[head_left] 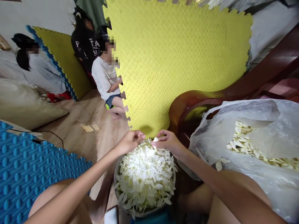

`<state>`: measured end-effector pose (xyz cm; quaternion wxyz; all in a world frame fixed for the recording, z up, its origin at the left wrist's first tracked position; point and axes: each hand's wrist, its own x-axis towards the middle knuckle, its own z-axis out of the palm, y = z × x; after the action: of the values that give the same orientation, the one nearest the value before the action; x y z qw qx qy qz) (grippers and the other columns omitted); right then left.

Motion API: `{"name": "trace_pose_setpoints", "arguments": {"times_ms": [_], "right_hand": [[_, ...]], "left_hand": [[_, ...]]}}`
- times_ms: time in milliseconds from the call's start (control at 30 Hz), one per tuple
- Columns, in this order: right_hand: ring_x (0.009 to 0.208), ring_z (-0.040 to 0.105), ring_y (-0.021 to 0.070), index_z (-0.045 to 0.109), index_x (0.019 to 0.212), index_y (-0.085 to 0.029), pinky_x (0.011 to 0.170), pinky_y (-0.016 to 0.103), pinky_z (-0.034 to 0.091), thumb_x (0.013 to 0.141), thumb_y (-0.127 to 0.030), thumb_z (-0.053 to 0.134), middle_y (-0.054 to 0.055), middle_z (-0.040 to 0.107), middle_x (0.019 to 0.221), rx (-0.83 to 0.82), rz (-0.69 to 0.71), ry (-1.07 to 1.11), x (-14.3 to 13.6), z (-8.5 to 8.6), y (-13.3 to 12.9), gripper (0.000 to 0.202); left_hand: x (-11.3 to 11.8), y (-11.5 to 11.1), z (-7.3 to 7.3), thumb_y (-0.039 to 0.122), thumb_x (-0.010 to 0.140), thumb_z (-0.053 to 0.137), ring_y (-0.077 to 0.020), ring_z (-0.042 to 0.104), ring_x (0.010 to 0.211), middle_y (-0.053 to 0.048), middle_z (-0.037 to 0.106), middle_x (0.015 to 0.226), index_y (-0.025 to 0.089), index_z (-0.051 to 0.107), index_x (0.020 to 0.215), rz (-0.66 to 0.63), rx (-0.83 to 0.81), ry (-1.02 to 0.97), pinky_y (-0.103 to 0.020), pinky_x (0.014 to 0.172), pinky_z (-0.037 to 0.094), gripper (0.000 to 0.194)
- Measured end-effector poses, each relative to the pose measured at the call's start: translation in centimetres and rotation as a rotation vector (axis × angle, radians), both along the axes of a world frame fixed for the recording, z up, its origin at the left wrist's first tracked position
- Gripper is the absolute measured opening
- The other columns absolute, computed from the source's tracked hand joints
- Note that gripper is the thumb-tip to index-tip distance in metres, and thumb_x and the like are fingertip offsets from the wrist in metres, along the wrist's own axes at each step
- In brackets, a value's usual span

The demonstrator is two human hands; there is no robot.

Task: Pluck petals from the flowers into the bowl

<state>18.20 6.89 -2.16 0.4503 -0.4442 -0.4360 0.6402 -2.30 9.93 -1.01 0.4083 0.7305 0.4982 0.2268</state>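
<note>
White petals (147, 177) sit heaped in a round bowl (116, 174) between the wearer's knees, piled up to the rim and over it in places. Head view, only one available. Right hand (167, 141) pinches a single pale petal (155, 139) between thumb and fingers, just above the far side of the heap. Left hand (135, 140) is next to it, fingertips drawn together; can't tell if anything is between them.

Risks, my read:
- Spill. Heap is loose and overhangs the near rim, so a forearm brush or a bump could shed some onto the floor (81, 115).
- Tipping. A blue object (154, 217) shows under the near side of the bowl; can't see what carries the weight. If the support is narrow, a knee knock could tilt the lot.
- Bruising. Piece looks thin and soft; too hard a pinch would likely crease or tear it.
- Bag. Clear plastic bag (275, 146) by the right knee (245, 183) holds more petals under slack film. Knee or elbow could drag it shut, or scatter the stray bits (220, 163) near its edge.
- Phone (111, 215) lies low beside the bowl, easy to kick.
</note>
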Motion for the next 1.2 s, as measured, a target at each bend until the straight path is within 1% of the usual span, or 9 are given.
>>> {"name": "trace_pose_setpoints", "arguments": {"times_ms": [67, 167, 367, 567, 733, 833, 967, 1033, 1200], "right_hand": [[0.045, 0.054, 0.0107, 0.053, 0.074, -0.018, 0.046, 0.021, 0.037, 0.045, -0.028, 0.089, -0.002, 0.067, 0.055, -0.027, 0.006, 0.027, -0.8, -0.3, -0.4, 0.048], [0.044, 0.052, 0.0097, 0.054, 0.074, -0.018, 0.045, 0.020, 0.035, 0.043, -0.028, 0.090, -0.005, 0.063, 0.053, -0.041, 0.017, 0.050, -1.4, -0.7, -0.9, 0.049], [0.043, 0.042, 0.0060, 0.051, 0.064, -0.017, 0.044, 0.019, 0.028, 0.039, -0.023, 0.090, -0.008, 0.053, 0.050, -0.113, -0.063, 0.083, -1.8, -1.1, -1.1, 0.047], [0.050, 0.050, 0.0083, 0.052, 0.065, -0.017, 0.050, 0.021, 0.037, 0.041, -0.028, 0.090, -0.007, 0.053, 0.056, -0.191, -0.081, 0.160, -1.5, -0.9, -1.1, 0.046], [0.066, 0.061, 0.0124, 0.063, 0.075, -0.016, 0.066, 0.025, 0.047, 0.050, -0.036, 0.089, 0.001, 0.067, 0.073, -0.108, 0.022, 0.207, -1.5, -1.3, -1.1, 0.041], [0.077, 0.065, 0.0162, 0.064, 0.076, -0.017, 0.075, 0.028, 0.050, 0.047, -0.036, 0.090, 0.005, 0.071, 0.084, -0.039, 0.004, 0.194, -1.2, -2.6, -0.4, 0.044], [0.074, 0.066, 0.0185, 0.055, 0.067, -0.019, 0.073, 0.032, 0.052, 0.044, -0.043, 0.090, 0.005, 0.071, 0.080, -0.002, -0.099, 0.135, -0.6, -3.9, 1.3, 0.048], [0.075, 0.066, 0.0182, 0.054, 0.069, -0.020, 0.074, 0.032, 0.052, 0.046, -0.045, 0.089, 0.005, 0.071, 0.082, 0.043, -0.115, 0.098, -0.3, -4.0, 2.5, 0.049], [0.067, 0.065, 0.0171, 0.057, 0.066, -0.018, 0.069, 0.031, 0.051, 0.044, -0.042, 0.088, 0.003, 0.070, 0.072, 0.127, -0.040, -0.084, 0.4, -4.7, 4.8, 0.045]], "left_hand": [[0.7, -1.2, 1.0, 0.049, 0.085, 0.049, -0.0173, 0.060, 0.075, -0.006, 0.067, 0.081, 0.016, 0.063, 0.083, -0.043, -0.017, -0.068, -0.027, 0.068, 0.044, 0.036], [1.4, -2.9, 1.6, 0.051, 0.082, 0.055, -0.0156, 0.057, 0.072, -0.004, 0.065, 0.076, 0.015, 0.064, 0.081, -0.082, -0.112, -0.208, -0.025, 0.065, 0.043, 0.037], [1.6, -4.0, 1.8, 0.051, 0.075, 0.067, -0.0149, 0.058, 0.071, -0.004, 0.067, 0.074, 0.015, 0.069, 0.076, 0.024, -0.378, -0.323, -0.025, 0.065, 0.043, 0.036], [3.6, -5.0, 1.2, 0.034, 0.056, 0.084, -0.0145, 0.059, 0.071, -0.004, 0.071, 0.076, 0.015, 0.073, 0.074, 0.320, -0.255, -0.590, -0.025, 0.066, 0.045, 0.028], [3.8, -4.8, 0.9, 0.033, 0.063, 0.078, -0.0122, 0.057, 0.064, -0.002, 0.066, 0.067, 0.014, 0.068, 0.071, 0.381, -0.188, -0.706, -0.023, 0.061, 0.044, 0.023], [2.9, -4.5, 1.9, 0.034, 0.070, 0.073, -0.0115, 0.057, 0.064, -0.001, 0.065, 0.066, 0.015, 0.062, 0.072, 0.415, -0.075, -0.746, -0.022, 0.062, 0.043, 0.021], [1.7, -4.8, 4.0, 0.030, 0.073, 0.071, -0.0144, 0.063, 0.073, -0.002, 0.069, 0.074, 0.017, 0.061, 0.077, 0.480, 0.138, -0.755, -0.024, 0.071, 0.047, 0.017], [1.3, -5.0, 4.3, 0.030, 0.075, 0.070, -0.0158, 0.064, 0.076, -0.003, 0.070, 0.076, 0.017, 0.061, 0.078, 0.530, 0.198, -0.747, -0.026, 0.073, 0.048, 0.016], [1.7, -5.2, 2.3, 0.031, 0.074, 0.067, -0.0171, 0.063, 0.076, -0.004, 0.068, 0.077, 0.016, 0.060, 0.075, 0.541, 0.064, -0.684, -0.031, 0.077, 0.049, 0.016]]}}
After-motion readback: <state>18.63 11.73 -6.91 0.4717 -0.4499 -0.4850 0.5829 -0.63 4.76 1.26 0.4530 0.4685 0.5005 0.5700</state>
